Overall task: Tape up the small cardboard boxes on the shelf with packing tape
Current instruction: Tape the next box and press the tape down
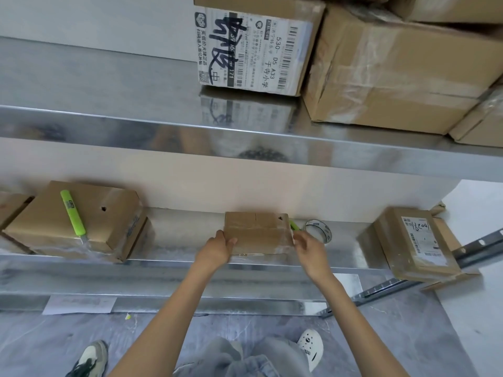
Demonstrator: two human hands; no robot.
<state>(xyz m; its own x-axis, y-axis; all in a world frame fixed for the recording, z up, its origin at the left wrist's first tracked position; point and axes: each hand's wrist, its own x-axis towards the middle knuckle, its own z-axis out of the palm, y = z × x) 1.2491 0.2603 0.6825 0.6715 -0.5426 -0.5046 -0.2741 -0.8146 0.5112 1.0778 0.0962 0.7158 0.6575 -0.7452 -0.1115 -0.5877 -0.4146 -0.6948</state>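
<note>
A small cardboard box (257, 231) sits on the lower metal shelf (174, 248), clear tape shining on its front and right side. My left hand (217, 250) grips its left front corner, thumb on top. My right hand (310, 250) is at the box's right front corner, fingers bent against the taped side; I cannot see whether it holds anything. A roll of clear packing tape (318, 229) lies just right of the box, with a green cutter (294, 225) poking out between them.
A larger taped box (79, 221) with a green utility knife (72, 212) on top stands at the left. Another labelled box (416, 240) leans at the shelf's right end. The upper shelf (190, 131) holds big cartons (394, 69). My feet stand on a grey floor.
</note>
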